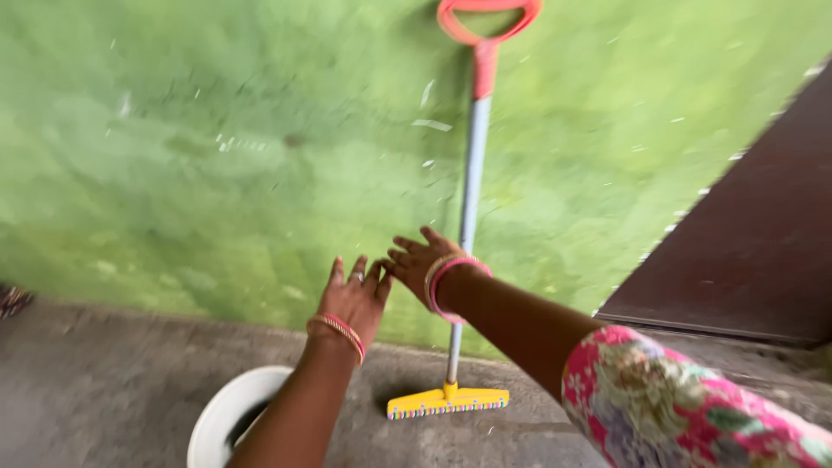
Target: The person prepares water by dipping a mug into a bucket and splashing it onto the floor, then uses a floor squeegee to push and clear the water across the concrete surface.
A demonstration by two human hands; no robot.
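Against the green wall (217, 173) a floor wiper (468, 217) stood upright, its yellow head (448, 402) on the grey concrete floor (95, 390) and its red loop handle (488, 19) at the top. Both hands were stretched toward its metal pole. The right hand (422, 263) was open with fingers spread, just in front of the pole, holding nothing. The left hand (354, 297) was also open and empty, beside it. A white bucket (227, 414) stood below the left arm.
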